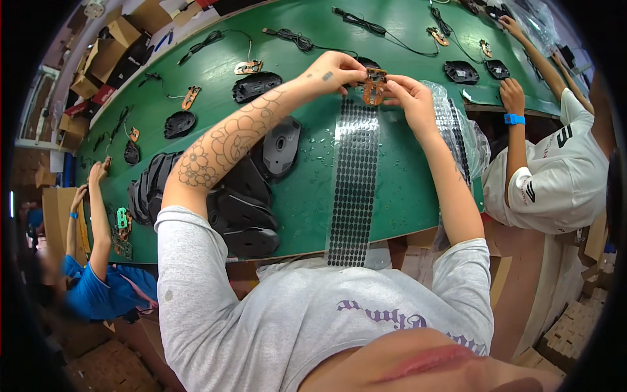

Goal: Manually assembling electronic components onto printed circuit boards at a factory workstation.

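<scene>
Between my two hands is an orange-brown mouse circuit board (374, 93), raised over the far part of the green table. My left hand (334, 73) pinches its left upper side, the fingers bent and pressed together. From the other side, the thumb and fingers of my right hand (414, 101) close on the board's right edge. Part of a black mouse base (367, 63) shows just behind the board, mostly covered by it and my fingers. Below my hands lies a clear sheet of small black oval pads (356, 176), running toward my body.
Black mouse shells (245, 209) are piled left of the sheet on the green table (307, 219). Mouse bases (257, 86), circuit boards (191, 98) and cables (297, 40) line the far side. Plastic wrapping (477, 140) lies right. Co-workers sit at left (108, 287) and right (548, 170).
</scene>
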### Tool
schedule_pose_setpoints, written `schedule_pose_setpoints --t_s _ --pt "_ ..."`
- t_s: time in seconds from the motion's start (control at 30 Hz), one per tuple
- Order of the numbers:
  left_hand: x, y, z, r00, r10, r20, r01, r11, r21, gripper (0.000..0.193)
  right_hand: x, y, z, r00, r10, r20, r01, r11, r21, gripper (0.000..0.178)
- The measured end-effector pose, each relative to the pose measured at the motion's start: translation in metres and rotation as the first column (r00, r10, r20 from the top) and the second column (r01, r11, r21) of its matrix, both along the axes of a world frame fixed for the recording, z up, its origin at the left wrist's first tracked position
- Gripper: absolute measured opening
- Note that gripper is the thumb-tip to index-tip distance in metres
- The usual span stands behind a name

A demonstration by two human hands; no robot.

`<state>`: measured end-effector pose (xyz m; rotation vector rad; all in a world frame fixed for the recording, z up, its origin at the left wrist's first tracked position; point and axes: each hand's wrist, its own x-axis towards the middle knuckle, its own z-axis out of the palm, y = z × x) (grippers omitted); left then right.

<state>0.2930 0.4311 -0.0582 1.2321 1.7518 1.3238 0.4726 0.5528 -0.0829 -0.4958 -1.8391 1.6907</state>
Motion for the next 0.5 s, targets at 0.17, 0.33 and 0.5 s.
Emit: schedule_pose_setpoints --t_s 0.17,0.33,0.5 --pt "-0.06 0.013 0.046 0.972 0.144 -0.183 -0.131 0.988 0.082 0.024 0.001 0.004 0.003 0.995 -0.079 0.068 0.069 0.987 0.142 0.02" --pt "-0.082 0.028 0.071 0.811 0.291 -0.508 -0.155 0.944 0.292 0.022 0.01 0.009 -0.003 0.981 -0.11 0.158 0.028 0.893 0.45 0.014" --pt "-0.121 0.053 0.055 0.618 0.285 -0.733 -0.059 0.946 0.318 0.025 0.007 0.006 0.004 0.962 0.003 0.272 -0.148 0.845 0.514 0.012"
